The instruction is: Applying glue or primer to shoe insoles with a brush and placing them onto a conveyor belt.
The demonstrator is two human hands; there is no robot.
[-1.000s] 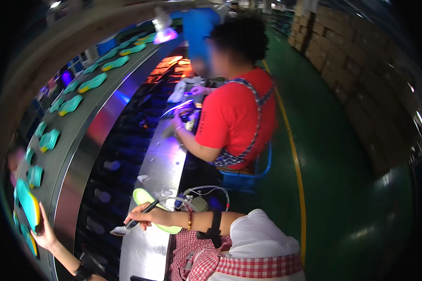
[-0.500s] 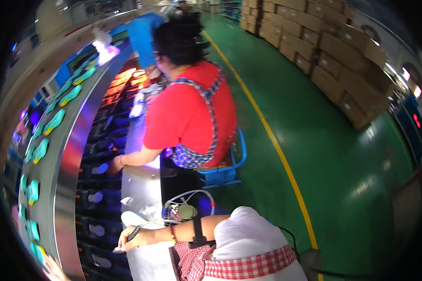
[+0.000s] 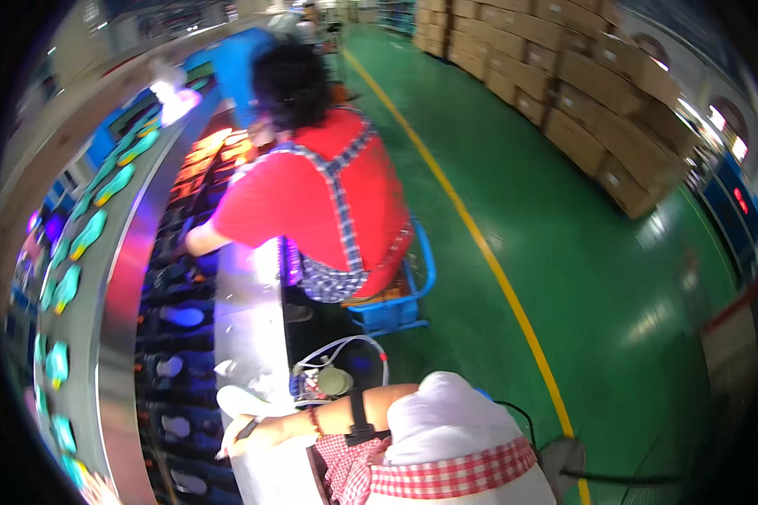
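My right hand [image 3: 242, 436] is closed around a small dark-handled tool [image 3: 247, 429], just over the edge of a shiny metal ledge [image 3: 257, 316]; its tip is hard to make out. Beside it a pale, sole-shaped piece [image 3: 242, 402] lies on the ledge. At the lower left rim, only part of my left hand [image 3: 101, 490] shows, fingers apart, next to teal soles with yellow ends [image 3: 57, 364] on the grey belt [image 3: 101, 295]. Between belt and ledge runs a row of dark shoe-like items with pale oval patches [image 3: 175, 426].
A co-worker in red [image 3: 328, 202] sits on a blue-framed chair [image 3: 396, 311] farther along the line, one arm over the dark row. A round greenish container [image 3: 334, 381] with white tubing stands beside my forearm. Stacked cartons [image 3: 581, 109] and a yellow floor line [image 3: 480, 236] are rightward.
The co-worker's arm has moved farther up the line. My right hand has drawn slightly right, back toward the ledge. My left hand stays at the lower left rim.
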